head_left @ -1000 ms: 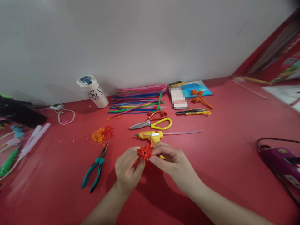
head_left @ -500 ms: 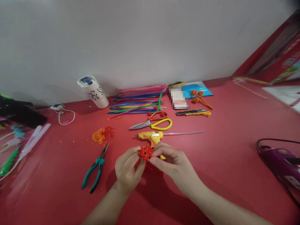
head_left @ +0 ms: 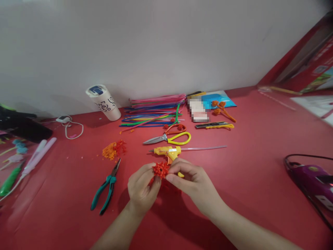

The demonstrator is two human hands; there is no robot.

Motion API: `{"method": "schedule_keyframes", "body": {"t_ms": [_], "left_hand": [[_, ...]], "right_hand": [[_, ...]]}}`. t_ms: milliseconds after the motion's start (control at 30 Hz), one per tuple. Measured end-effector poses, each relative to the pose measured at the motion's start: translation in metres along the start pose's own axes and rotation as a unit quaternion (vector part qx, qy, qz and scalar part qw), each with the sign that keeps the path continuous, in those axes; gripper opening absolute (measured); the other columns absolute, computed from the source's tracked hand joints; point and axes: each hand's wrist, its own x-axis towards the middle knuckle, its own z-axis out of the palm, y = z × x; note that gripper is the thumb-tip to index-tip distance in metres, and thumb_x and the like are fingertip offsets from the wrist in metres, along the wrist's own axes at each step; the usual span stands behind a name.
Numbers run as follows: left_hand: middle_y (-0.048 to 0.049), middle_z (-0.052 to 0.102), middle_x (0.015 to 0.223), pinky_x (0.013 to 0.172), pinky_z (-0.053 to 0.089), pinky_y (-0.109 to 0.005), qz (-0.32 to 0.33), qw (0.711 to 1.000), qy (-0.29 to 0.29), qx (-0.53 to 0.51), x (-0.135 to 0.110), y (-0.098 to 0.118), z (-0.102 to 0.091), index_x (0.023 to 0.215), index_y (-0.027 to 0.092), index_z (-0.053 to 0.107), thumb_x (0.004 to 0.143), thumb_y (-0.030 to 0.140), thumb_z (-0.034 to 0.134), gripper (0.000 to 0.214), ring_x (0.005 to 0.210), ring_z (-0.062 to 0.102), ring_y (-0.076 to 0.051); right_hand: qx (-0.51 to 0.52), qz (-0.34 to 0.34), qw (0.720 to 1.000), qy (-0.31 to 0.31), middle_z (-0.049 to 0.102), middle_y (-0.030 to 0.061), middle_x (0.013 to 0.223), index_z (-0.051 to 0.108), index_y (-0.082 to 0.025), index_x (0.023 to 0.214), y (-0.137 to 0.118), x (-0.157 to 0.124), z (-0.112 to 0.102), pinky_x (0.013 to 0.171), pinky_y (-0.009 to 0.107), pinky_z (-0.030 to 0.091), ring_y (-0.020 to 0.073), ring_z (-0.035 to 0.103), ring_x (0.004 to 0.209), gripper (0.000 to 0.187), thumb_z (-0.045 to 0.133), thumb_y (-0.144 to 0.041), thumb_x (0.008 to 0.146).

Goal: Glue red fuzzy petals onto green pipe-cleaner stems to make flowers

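Observation:
A small red fuzzy flower [head_left: 160,170] made of pipe cleaner sits between both hands, just above the red table [head_left: 255,139]. My left hand [head_left: 142,189] pinches it from the left with curled fingers. My right hand [head_left: 191,182] pinches it from the right with thumb and fingertips. Directly behind the flower lies a yellow glue gun [head_left: 168,151] with a clear glue stick poking out to the right.
Teal pliers [head_left: 105,187] lie left of my hands, orange and red clippings [head_left: 113,149] beyond them. Yellow-handled scissors [head_left: 169,137], a bundle of coloured pipe cleaners [head_left: 152,113], a white cup [head_left: 102,101] and a utility knife [head_left: 214,124] lie farther back. A purple device [head_left: 313,180] sits at right.

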Motion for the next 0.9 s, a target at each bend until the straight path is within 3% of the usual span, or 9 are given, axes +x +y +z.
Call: {"method": "schedule_keyframes", "body": {"t_ms": [100, 233, 300, 367, 433, 467, 667, 800, 900], "left_hand": [[-0.004, 0.07, 0.073, 0.063, 0.054, -0.024, -0.055, 0.998, -0.008, -0.026, -0.002, 0.001, 0.002, 0.08, 0.018, 0.065, 0.076, 0.006, 0.055, 0.016, 0.066, 0.066, -0.015], [-0.0019, 0.067, 0.066, 0.057, 0.053, -0.024, -0.221, 0.967, 0.007, -0.127, -0.002, 0.007, 0.006, 0.071, 0.018, 0.064, 0.078, 0.012, 0.055, 0.013, 0.057, 0.063, -0.013], [-0.0001, 0.065, 0.06, 0.055, 0.053, -0.024, -0.307, 0.934, -0.001, -0.182, 0.001, 0.011, 0.008, 0.072, 0.018, 0.064, 0.079, 0.016, 0.056, 0.011, 0.053, 0.063, -0.013], [0.0008, 0.063, 0.058, 0.054, 0.053, -0.023, -0.355, 0.91, -0.002, -0.214, 0.004, 0.014, 0.008, 0.072, 0.017, 0.065, 0.079, 0.019, 0.058, 0.01, 0.051, 0.062, -0.012], [0.0002, 0.065, 0.059, 0.054, 0.053, -0.022, -0.378, 0.896, -0.012, -0.234, 0.007, 0.014, 0.008, 0.072, 0.017, 0.066, 0.08, 0.022, 0.058, 0.013, 0.051, 0.062, -0.012], [-0.0004, 0.065, 0.061, 0.055, 0.053, -0.022, -0.387, 0.889, -0.02, -0.243, 0.008, 0.014, 0.008, 0.072, 0.017, 0.067, 0.081, 0.023, 0.057, 0.014, 0.052, 0.062, -0.012], [-0.0003, 0.066, 0.062, 0.051, 0.052, -0.02, -0.424, 0.852, -0.011, -0.308, 0.009, 0.012, 0.007, 0.074, 0.016, 0.068, 0.078, 0.023, 0.061, 0.01, 0.05, 0.06, -0.01], [-0.0013, 0.067, 0.064, 0.042, 0.046, -0.019, -0.443, 0.821, 0.028, -0.359, 0.01, 0.009, 0.006, 0.074, 0.015, 0.065, 0.075, 0.023, 0.064, 0.008, 0.045, 0.056, -0.008], [0.0004, 0.065, 0.059, 0.035, 0.04, -0.017, -0.479, 0.779, 0.049, -0.401, 0.013, 0.006, 0.004, 0.068, 0.015, 0.058, 0.072, 0.023, 0.067, 0.013, 0.038, 0.051, -0.006]], "right_hand": [[-0.032, -0.009, 0.999, -0.004, 0.054, -0.0016, 0.062, 0.058, -0.018, 0.059, -0.002, 0.002, -0.004, 0.058, 0.024, 0.039, 0.011, 0.048, 0.06, 0.02, 0.063, -0.029, 0.075], [-0.185, -0.037, 0.982, 0.027, 0.051, -0.0005, 0.058, 0.049, -0.019, 0.054, 0.004, 0.015, -0.022, 0.058, 0.025, 0.036, 0.0122, 0.048, 0.058, 0.033, 0.051, -0.034, 0.083], [-0.343, -0.047, 0.935, 0.081, 0.052, 0.0009, 0.061, 0.049, -0.019, 0.056, 0.013, 0.023, -0.032, 0.054, 0.025, 0.031, 0.0124, 0.046, 0.056, 0.033, 0.051, -0.037, 0.083], [-0.474, -0.007, 0.876, 0.093, 0.056, 0.0037, 0.067, 0.051, -0.018, 0.059, 0.024, 0.031, -0.039, 0.05, 0.026, 0.024, 0.0132, 0.046, 0.054, 0.034, 0.053, -0.044, 0.082], [-0.526, 0.027, 0.847, 0.075, 0.059, 0.0061, 0.071, 0.053, -0.018, 0.065, 0.034, 0.036, -0.039, 0.05, 0.027, 0.022, 0.0149, 0.048, 0.056, 0.033, 0.053, -0.047, 0.081], [-0.529, 0.036, 0.845, 0.068, 0.059, 0.0069, 0.073, 0.054, -0.018, 0.067, 0.038, 0.037, -0.038, 0.05, 0.027, 0.022, 0.0154, 0.049, 0.056, 0.031, 0.055, -0.046, 0.08], [-0.43, 0.042, 0.899, 0.073, 0.053, 0.0021, 0.061, 0.042, -0.02, 0.057, 0.049, 0.042, -0.026, 0.051, 0.026, 0.024, 0.0136, 0.048, 0.053, 0.023, 0.058, -0.025, 0.072], [-0.365, 0.063, 0.924, 0.1, 0.052, -0.0009, 0.058, 0.042, -0.021, 0.064, 0.045, 0.045, -0.037, 0.049, 0.025, 0.029, 0.0136, 0.049, 0.05, 0.019, 0.053, -0.033, 0.074], [-0.243, 0.085, 0.96, 0.107, 0.058, 0.0001, 0.065, 0.047, -0.02, 0.081, 0.036, 0.045, -0.048, 0.051, 0.025, 0.038, 0.0141, 0.056, 0.054, 0.02, 0.045, -0.04, 0.079]]}}
